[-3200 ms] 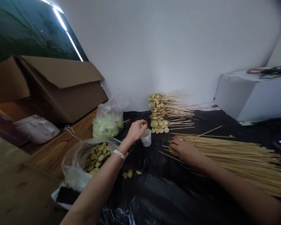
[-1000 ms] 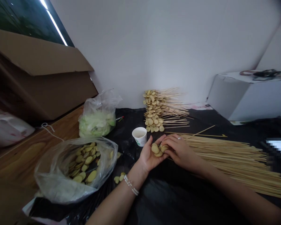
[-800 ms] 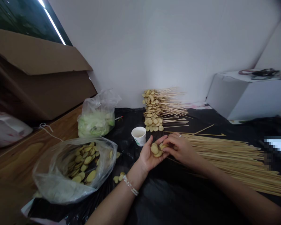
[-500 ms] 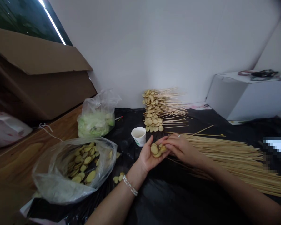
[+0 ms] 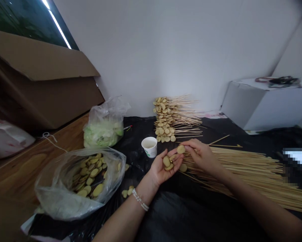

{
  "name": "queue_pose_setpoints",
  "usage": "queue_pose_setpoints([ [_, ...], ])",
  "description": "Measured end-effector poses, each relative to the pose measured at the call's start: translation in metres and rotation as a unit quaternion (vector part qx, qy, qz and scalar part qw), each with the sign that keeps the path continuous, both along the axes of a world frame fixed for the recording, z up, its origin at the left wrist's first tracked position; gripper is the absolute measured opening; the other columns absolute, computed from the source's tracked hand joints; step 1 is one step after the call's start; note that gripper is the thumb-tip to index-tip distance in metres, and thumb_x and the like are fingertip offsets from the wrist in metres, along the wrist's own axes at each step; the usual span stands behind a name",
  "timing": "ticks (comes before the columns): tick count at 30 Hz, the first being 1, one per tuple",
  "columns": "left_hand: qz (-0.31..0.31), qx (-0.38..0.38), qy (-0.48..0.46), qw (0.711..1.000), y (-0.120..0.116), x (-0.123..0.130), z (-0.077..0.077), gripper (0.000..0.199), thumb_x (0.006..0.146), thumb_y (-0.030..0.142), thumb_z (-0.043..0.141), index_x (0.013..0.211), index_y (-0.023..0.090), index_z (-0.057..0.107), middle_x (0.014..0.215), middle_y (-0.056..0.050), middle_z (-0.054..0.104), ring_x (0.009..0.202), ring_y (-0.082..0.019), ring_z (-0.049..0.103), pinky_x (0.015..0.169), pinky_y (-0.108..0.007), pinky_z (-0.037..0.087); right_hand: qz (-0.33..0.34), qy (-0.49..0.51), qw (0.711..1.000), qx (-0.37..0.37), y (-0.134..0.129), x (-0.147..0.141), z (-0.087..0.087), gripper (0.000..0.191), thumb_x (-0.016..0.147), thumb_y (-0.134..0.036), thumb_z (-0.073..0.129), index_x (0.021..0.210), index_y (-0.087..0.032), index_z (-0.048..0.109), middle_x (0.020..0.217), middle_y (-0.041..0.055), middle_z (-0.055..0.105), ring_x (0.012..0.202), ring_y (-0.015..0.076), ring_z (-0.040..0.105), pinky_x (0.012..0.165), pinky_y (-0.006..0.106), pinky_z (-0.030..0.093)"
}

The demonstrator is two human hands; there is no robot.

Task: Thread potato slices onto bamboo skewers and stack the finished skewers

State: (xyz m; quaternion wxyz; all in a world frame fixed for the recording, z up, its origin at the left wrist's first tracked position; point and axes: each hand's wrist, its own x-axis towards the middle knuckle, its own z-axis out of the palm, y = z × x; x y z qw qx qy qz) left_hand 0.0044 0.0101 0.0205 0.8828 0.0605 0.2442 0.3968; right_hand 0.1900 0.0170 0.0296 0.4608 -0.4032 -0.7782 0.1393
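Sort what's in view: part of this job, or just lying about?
Likely in the job:
slices in the left hand
slice pinched by the right hand
open bag of slices
loose sticks
skewered slices

Probably lying about:
cardboard box
white box
green-filled bag

A person cups several pale slices (image 5: 166, 161), apparently potato, in an upturned left hand (image 5: 157, 170) as the right hand (image 5: 200, 154) pinches a single slice (image 5: 181, 149) over the left ends of a spread of thin wooden sticks (image 5: 246, 169). A white paper cup (image 5: 151, 152) stands just beyond the left hand on black plastic sheeting (image 5: 171, 211). Loaded skewers (image 5: 166, 119) lie in rows near a white wall (image 5: 191, 50); at left, an open clear bag (image 5: 53, 193) holds more slices beside a bag of pale green pieces (image 5: 106, 109).
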Motion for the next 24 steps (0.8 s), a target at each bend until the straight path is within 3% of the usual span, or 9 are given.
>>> queue_pose_setpoints([
  [4, 0.016, -0.010, 0.011, 1.000, 0.003, -0.002, -0.001, 0.036, 0.088, 0.016, 0.046, 0.123, 0.011, 0.053, 0.086, -0.011, 0.068, 0.071, -0.014, 0.066, 0.060, -0.019, 0.051, -0.015, 0.017, 1.000, -0.003, 0.000, -0.002, -0.003, 0.020, 0.090, -0.022, 0.046, 0.096, -0.020, 0.065, 0.092, 0.0055, 0.067, 0.087, 0.0188, 0.059, 0.079, 0.034, 0.045],
  [7, 0.008, -0.011, 0.026, 1.000, 0.003, 0.000, -0.003, 0.035, 0.086, 0.014, 0.046, 0.119, 0.006, 0.054, 0.092, -0.014, 0.068, 0.082, -0.019, 0.067, 0.070, -0.026, 0.054, -0.005, 0.017, 1.000, 0.006, -0.002, -0.005, -0.004, 0.020, 0.090, -0.022, 0.047, 0.096, -0.020, 0.065, 0.090, 0.0055, 0.066, 0.085, 0.0184, 0.059, 0.077, 0.033, 0.046],
  [11, -0.020, -0.018, 0.009, 1.000, 0.000, 0.002, -0.001, 0.038, 0.090, 0.028, 0.044, 0.114, 0.003, 0.057, 0.100, -0.019, 0.066, 0.097, -0.026, 0.064, 0.080, -0.035, 0.054, 0.025, -0.015, 0.999, 0.020, -0.003, -0.003, -0.001, 0.021, 0.090, -0.024, 0.048, 0.101, -0.019, 0.065, 0.091, 0.0067, 0.066, 0.089, 0.0192, 0.056, 0.078, 0.034, 0.045],
  [14, -0.014, -0.024, 0.003, 1.000, 0.001, -0.001, 0.001, 0.035, 0.090, 0.032, 0.043, 0.105, 0.006, 0.061, 0.090, -0.015, 0.065, 0.081, -0.019, 0.065, 0.066, -0.026, 0.054, 0.027, -0.053, 0.998, -0.009, -0.001, 0.004, 0.006, 0.020, 0.088, -0.024, 0.050, 0.101, -0.021, 0.066, 0.093, 0.0059, 0.066, 0.091, 0.0196, 0.055, 0.081, 0.035, 0.044],
  [18, 0.000, -0.032, -0.014, 0.999, 0.004, -0.006, 0.003, 0.026, 0.088, 0.032, 0.048, 0.082, 0.010, 0.061, 0.072, -0.007, 0.059, 0.057, -0.009, 0.055, 0.043, -0.014, 0.042, 0.119, -0.205, 0.970, -0.060, -0.003, 0.012, 0.012, 0.017, 0.081, -0.021, 0.060, 0.096, -0.023, 0.068, 0.090, 0.0036, 0.064, 0.087, 0.0194, 0.055, 0.079, 0.035, 0.042],
  [21, 0.024, -0.055, -0.009, 0.998, 0.005, -0.006, 0.005, 0.025, 0.088, 0.032, 0.049, 0.082, 0.010, 0.060, 0.077, -0.009, 0.061, 0.066, -0.012, 0.060, 0.050, -0.018, 0.049, 0.160, -0.285, 0.944, -0.045, -0.007, 0.009, 0.009, 0.017, 0.077, -0.017, 0.061, 0.093, -0.023, 0.068, 0.092, 0.0043, 0.062, 0.089, 0.0200, 0.054, 0.082, 0.035, 0.041],
  [24, 0.047, -0.058, 0.011, 0.997, 0.004, -0.005, 0.006, 0.026, 0.088, 0.032, 0.049, 0.090, 0.009, 0.061, 0.090, -0.013, 0.064, 0.083, -0.018, 0.064, 0.062, -0.025, 0.055, 0.140, -0.319, 0.937, -0.021, -0.010, 0.002, 0.000, 0.012, 0.076, -0.013, 0.059, 0.083, -0.020, 0.067, 0.091, 0.0058, 0.061, 0.089, 0.0207, 0.052, 0.082, 0.036, 0.040],
])
